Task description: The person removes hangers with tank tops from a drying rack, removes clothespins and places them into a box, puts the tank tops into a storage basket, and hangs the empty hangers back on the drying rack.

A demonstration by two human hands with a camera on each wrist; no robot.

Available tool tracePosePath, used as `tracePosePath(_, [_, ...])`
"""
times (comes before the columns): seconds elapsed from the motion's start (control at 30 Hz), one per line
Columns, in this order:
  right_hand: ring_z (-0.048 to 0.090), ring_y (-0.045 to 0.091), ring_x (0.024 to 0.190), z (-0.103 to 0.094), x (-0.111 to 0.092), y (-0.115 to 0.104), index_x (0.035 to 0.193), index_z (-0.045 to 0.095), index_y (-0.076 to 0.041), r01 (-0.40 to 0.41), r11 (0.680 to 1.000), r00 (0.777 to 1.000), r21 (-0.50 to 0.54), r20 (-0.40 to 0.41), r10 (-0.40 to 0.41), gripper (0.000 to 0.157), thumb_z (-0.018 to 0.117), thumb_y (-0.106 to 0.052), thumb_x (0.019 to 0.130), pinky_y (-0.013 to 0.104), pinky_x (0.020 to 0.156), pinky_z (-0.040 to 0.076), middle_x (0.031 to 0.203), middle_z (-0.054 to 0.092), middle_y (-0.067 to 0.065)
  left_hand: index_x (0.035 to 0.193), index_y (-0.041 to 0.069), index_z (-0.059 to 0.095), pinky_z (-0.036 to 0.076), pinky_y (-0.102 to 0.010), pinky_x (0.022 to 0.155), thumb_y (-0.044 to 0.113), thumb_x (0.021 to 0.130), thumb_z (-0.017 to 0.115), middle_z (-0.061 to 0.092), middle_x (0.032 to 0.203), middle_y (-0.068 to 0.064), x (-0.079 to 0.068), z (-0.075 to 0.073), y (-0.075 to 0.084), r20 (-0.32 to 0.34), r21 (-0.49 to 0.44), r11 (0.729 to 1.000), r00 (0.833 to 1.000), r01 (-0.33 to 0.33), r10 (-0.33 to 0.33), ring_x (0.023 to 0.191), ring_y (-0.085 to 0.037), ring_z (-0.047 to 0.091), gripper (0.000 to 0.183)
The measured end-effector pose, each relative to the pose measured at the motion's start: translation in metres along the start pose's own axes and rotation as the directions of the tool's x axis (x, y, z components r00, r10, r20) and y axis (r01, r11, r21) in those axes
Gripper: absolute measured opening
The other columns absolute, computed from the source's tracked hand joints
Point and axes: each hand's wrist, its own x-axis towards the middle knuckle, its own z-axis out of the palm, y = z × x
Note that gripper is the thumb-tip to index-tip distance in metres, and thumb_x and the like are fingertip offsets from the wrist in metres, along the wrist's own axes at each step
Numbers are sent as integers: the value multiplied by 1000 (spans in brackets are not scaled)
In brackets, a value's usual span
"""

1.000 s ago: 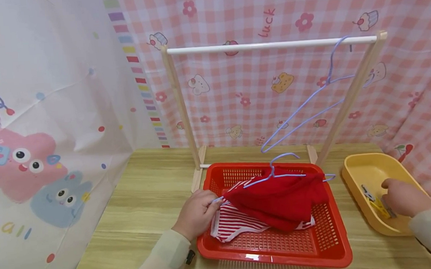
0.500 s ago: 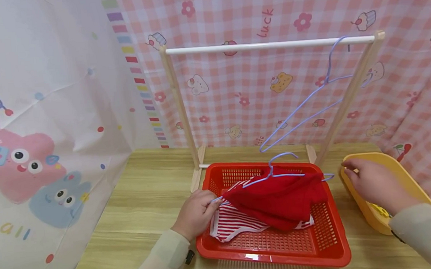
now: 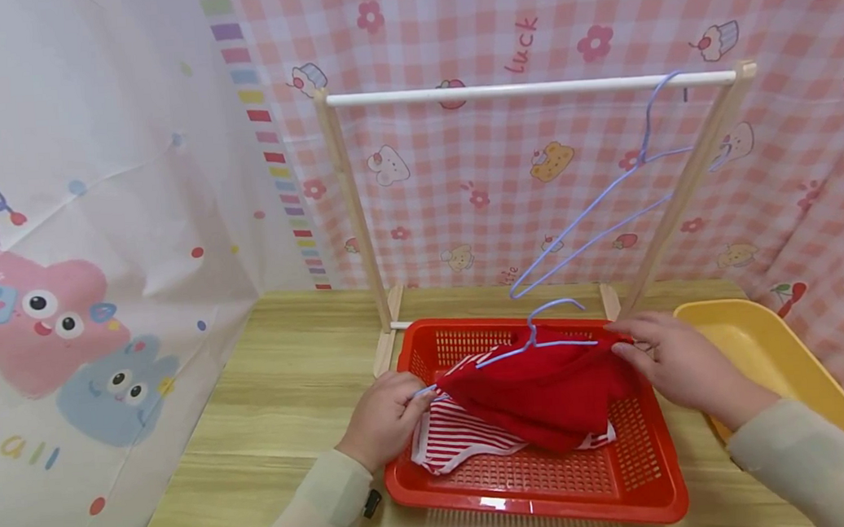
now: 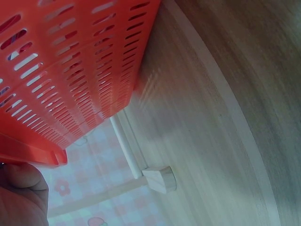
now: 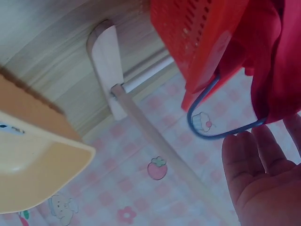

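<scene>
My left hand [image 3: 383,420] grips the left end of a blue wire hanger [image 3: 500,358] at the basket's left side. A red garment [image 3: 548,389] hangs over this hanger, and its kind is hard to tell. My right hand [image 3: 682,364] is at the hanger's right end; in the right wrist view its fingers are fairly straight, close to the blue wire loop [image 5: 207,137] and the red cloth. Under the red garment lies a red-and-white striped garment [image 3: 459,436]. Both are in a red plastic basket [image 3: 534,505], the red one partly lifted.
Behind the basket stands a wooden rack with a white rod [image 3: 491,91]. Another blue hanger [image 3: 581,220] hangs at the rod's right end. A yellow tub [image 3: 781,353] stands to the right, partly hidden by my right arm; a small clip [image 5: 11,128] shows inside it.
My right hand has come out of the yellow tub and moved left to the hanger's right end. My left hand keeps its grip in the same place.
</scene>
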Motion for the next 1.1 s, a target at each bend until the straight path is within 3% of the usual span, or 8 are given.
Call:
tracePosePath(0.47, [73, 35, 104, 8, 5, -8, 116, 78, -10, 38, 998, 999, -41, 9, -38, 20, 76, -14, 96, 58, 95, 56, 111, 78, 12, 82, 19, 73, 55, -38, 92, 27, 104, 64, 75, 97, 8, 0, 1, -2, -7, -4, 1000, 1000, -4, 4, 97, -11, 63, 26])
tracePosePath(0.8, [74, 35, 103, 7, 6, -13, 112, 79, -9, 10, 997, 1000, -71, 15, -9, 17, 74, -14, 97, 59, 95, 56, 108, 79, 13, 77, 20, 69, 54, -35, 87, 30, 106, 62, 72, 92, 10, 0, -2, -1, -3, -2, 1000, 1000, -13, 13, 93, -9, 59, 31])
tracePosePath(1.1, [74, 36, 103, 6, 7, -15, 113, 79, -8, 0, 997, 1000, -73, 4, 1, 17, 74, -13, 97, 59, 94, 56, 108, 79, 13, 76, 18, 68, 56, -36, 91, 30, 105, 63, 73, 96, 10, -2, -4, -2, -7, -21, 1000, 1000, 17, -17, 96, -9, 59, 32])
